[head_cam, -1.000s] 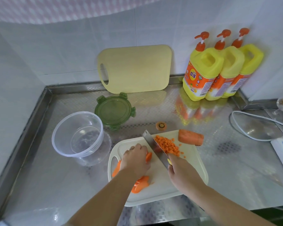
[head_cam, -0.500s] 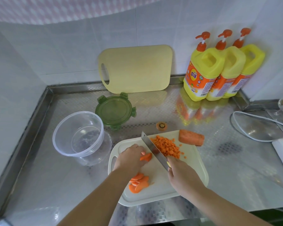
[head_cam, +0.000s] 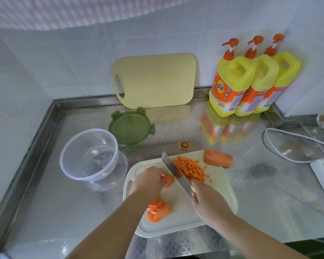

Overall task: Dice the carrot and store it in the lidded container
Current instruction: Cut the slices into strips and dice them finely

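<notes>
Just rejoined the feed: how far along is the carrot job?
Done: a pile of diced carrot lies on the white board. In hand: the left hand holds a slice while the right hand grips the knife. Left: more slices, a carrot chunk, then filling the empty tub and fitting its green lid, lying beside it.

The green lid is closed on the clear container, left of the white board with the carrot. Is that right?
No. The head view shows the green lid lying flat on the counter beside the clear container, which stands open left of the white board with the carrot.
</notes>
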`<state>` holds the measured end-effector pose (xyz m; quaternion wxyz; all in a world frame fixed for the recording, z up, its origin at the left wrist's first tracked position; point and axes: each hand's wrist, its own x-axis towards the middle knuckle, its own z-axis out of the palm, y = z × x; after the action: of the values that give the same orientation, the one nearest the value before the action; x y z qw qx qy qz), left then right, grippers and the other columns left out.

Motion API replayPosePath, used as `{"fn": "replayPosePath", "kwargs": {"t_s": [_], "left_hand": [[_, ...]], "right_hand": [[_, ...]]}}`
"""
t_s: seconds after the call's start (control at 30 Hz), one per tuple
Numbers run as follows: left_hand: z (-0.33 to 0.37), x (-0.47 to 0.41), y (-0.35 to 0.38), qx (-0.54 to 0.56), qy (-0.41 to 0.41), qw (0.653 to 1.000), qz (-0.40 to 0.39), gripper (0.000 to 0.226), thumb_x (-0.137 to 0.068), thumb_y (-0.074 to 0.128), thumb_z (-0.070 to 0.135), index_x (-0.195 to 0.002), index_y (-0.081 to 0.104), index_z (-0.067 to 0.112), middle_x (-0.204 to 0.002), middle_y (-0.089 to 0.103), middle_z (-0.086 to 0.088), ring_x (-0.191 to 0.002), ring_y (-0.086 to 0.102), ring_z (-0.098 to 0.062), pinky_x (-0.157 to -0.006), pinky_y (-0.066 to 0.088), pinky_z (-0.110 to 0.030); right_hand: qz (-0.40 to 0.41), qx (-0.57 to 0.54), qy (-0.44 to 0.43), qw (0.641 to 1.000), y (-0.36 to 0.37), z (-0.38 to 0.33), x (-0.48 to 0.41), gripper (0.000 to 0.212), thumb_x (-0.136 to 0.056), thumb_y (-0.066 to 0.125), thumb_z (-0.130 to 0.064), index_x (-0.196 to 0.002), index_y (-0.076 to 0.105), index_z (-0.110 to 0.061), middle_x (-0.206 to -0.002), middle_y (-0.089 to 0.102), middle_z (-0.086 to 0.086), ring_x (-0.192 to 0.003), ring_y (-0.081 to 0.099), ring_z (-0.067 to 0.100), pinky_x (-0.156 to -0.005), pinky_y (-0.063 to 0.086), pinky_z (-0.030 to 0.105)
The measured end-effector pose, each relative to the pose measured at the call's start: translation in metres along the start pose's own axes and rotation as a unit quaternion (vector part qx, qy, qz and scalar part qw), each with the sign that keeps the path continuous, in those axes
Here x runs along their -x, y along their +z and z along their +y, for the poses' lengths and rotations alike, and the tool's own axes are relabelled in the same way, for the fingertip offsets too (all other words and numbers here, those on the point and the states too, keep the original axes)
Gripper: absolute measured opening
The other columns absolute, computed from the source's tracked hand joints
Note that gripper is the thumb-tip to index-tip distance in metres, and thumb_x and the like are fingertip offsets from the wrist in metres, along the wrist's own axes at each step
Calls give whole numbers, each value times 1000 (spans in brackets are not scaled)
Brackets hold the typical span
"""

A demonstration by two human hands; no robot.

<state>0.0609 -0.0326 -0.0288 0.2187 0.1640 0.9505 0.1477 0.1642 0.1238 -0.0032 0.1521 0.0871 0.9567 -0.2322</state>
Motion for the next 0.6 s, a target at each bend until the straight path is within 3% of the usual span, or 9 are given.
{"fn": "replayPosePath", "kwargs": {"t_s": [0.2, 0.6], "left_hand": [[0, 6, 9, -87, 45, 995, 12, 44, -93, 53, 43, -135, 46, 29, -123, 49, 5, -115, 52, -17, -88, 49, -32], [4, -3, 12, -44, 31, 998, 27, 41, -92, 54, 41, -131, 51, 29, -119, 50, 5, -112, 53, -16, -86, 50, -34]], "right_hand": [[-2, 10, -5, 1000, 3, 0, 1, 20, -100, 34, -20, -116, 45, -20, -90, 43, -10, -80, 48, 11, -59, 32, 17], [2, 14, 6, 1000, -1, 0, -4, 18, -100, 33, -21, -114, 44, -22, -92, 44, -10, -83, 51, 12, -75, 46, 26]]}}
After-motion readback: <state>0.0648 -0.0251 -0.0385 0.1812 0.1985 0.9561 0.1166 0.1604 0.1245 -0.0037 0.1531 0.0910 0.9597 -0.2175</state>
